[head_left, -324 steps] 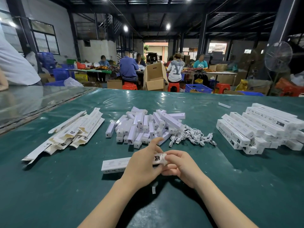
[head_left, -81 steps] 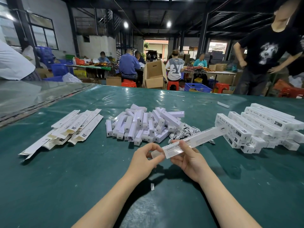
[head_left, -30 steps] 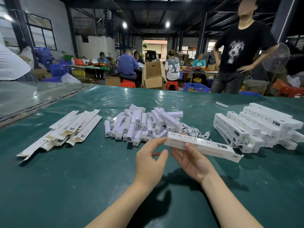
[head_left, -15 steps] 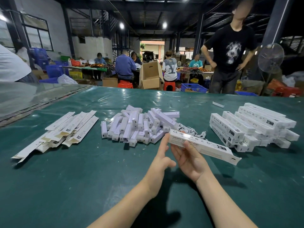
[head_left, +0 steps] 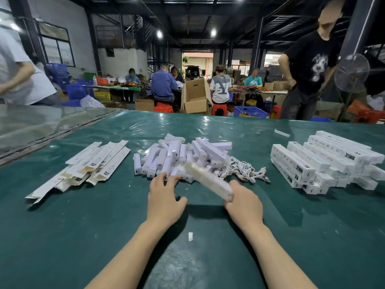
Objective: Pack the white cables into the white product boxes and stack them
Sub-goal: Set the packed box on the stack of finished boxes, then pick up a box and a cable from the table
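Holding a long white box [head_left: 208, 180] by its near end, the right hand [head_left: 243, 205] has its fingers wrapped tight around it. The box is blurry and points away to the far left, lifted above the green table [head_left: 62, 236]. Its far end hangs over the near edge of a pile of small white blocks [head_left: 179, 157] in the middle of the table.

The left hand [head_left: 164, 199] is flat and spread, palm down, holding nothing. Its fingertips [head_left: 164, 176] reach the near edge of that same pile, just left of the blurry box.

A tangle of white cables [head_left: 243, 170] lies just right of the pile, touching it. Far to the right sits a stack of filled white boxes [head_left: 325, 161], laid side by side and on top of each other. On the left lies a heap of flat, unfolded boxes [head_left: 89, 163], well apart from the pile. A tiny white scrap [head_left: 190, 236] rests on the table between the two arms, near the person.

Across the table on the right, a person in a black shirt [head_left: 310, 65] stands close to a fan [head_left: 352, 71]. Farther back, other people sit at tables near an open brown carton [head_left: 195, 99].
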